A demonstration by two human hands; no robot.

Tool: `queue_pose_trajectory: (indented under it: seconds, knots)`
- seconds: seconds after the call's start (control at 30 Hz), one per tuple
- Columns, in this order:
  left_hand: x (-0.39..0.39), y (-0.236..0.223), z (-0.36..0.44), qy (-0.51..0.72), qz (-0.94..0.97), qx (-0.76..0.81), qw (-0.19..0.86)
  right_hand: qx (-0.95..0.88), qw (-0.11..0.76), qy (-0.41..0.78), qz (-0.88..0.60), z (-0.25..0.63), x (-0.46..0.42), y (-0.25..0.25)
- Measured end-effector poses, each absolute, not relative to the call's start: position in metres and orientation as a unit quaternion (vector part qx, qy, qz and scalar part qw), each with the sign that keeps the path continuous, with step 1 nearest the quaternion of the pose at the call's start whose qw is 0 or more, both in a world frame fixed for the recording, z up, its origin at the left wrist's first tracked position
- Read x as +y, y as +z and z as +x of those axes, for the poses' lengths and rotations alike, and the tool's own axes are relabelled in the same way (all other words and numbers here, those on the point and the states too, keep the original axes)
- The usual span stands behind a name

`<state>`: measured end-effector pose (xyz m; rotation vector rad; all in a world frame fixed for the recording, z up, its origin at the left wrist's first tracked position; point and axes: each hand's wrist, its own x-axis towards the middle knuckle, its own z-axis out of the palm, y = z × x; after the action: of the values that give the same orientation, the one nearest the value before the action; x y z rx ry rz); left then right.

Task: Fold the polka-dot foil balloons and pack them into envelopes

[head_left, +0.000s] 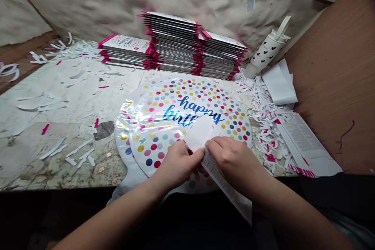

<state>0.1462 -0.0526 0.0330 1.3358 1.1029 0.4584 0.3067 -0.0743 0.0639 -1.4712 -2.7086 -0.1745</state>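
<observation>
Viewed from the head camera, the left hand [177, 162] and right hand [231, 160] meet at the near edge of the work table [73, 156], both gripping a printed card [220, 175]. The fingers of each hand are bent and clenched on the card's upper end; the exact fingertip contact is hidden. A white paper flap [199, 133] rises just beyond the hands. The card lies over a dotted foil balloon [187, 113], printed "happy birth…" in blue, which overlaps a second foil balloon [124, 136] on the left.

Card's long axis: runs from under the hands toward near right, its free end pointing off the table edge. Risk: a hard or uneven pull could tear the card or crease the thin foil beneath, and the unsupported end could swing or drop.

Far side: stacks of packaged balloons [172, 43] with magenta edges stand against the wall. Right: a heart-patterned bottle [265, 50] lies tilted, beside white paper scraps [260, 113] and a pile of printed sheets [301, 140].
</observation>
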Motion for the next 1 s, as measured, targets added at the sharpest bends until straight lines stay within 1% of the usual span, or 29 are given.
queue_pose_trajectory:
  seconds: [0.2,0.3,0.37,0.47,0.5,0.53,0.57,0.67,0.7,0.73,0.77,0.8,0.87,0.9,0.93,1.0]
  knots:
    - [-0.052,0.035,0.149,0.186,0.604,0.458,0.625,-0.885,0.002,-0.1,-0.454,0.292,-0.081,0.063]
    - [-0.052,0.038,0.148,0.185,0.591,0.466,0.632,-0.883,0.018,-0.096,-0.459,0.302,-0.074,0.061]
    - [-0.05,0.036,0.144,0.18,0.564,0.479,0.648,-0.836,0.02,-0.104,-0.539,0.329,-0.062,0.062]
    - [-0.045,0.027,0.136,0.205,0.515,0.504,0.662,-0.639,0.006,-0.161,-0.752,0.38,-0.047,0.063]
    - [-0.044,0.023,0.135,0.223,0.499,0.514,0.661,-0.592,0.02,-0.172,-0.787,0.39,-0.046,0.063]
    - [-0.045,0.02,0.134,0.241,0.481,0.524,0.66,-0.592,0.042,-0.165,-0.788,0.394,-0.047,0.063]
    - [-0.046,0.019,0.134,0.257,0.463,0.529,0.663,-0.633,0.067,-0.137,-0.759,0.39,-0.051,0.061]
    - [-0.052,0.022,0.133,0.279,0.474,0.481,0.683,-0.814,0.118,-0.004,-0.568,0.349,-0.067,0.05]
    - [-0.054,0.025,0.13,0.275,0.513,0.456,0.673,-0.836,0.136,0.005,-0.532,0.332,-0.07,0.046]
    - [-0.054,0.028,0.125,0.282,0.565,0.442,0.636,-0.841,0.162,-0.001,-0.516,0.319,-0.071,0.041]
    - [-0.053,0.031,0.119,0.309,0.621,0.444,0.567,-0.839,0.194,-0.013,-0.508,0.309,-0.07,0.037]
    - [-0.049,0.033,0.11,0.354,0.672,0.455,0.465,-0.837,0.232,-0.021,-0.495,0.304,-0.066,0.033]
    - [-0.037,0.033,0.091,0.437,0.743,0.457,0.22,-0.844,0.303,-0.012,-0.441,0.306,-0.056,0.027]
    - [-0.031,0.031,0.082,0.443,0.778,0.429,0.122,-0.853,0.326,0.0,-0.407,0.31,-0.05,0.024]
    - [-0.025,0.028,0.073,0.416,0.821,0.385,0.061,-0.862,0.336,0.01,-0.378,0.314,-0.047,0.021]
    - [-0.019,0.018,0.062,0.304,0.904,0.298,0.028,-0.881,0.324,0.014,-0.344,0.32,-0.046,0.012]
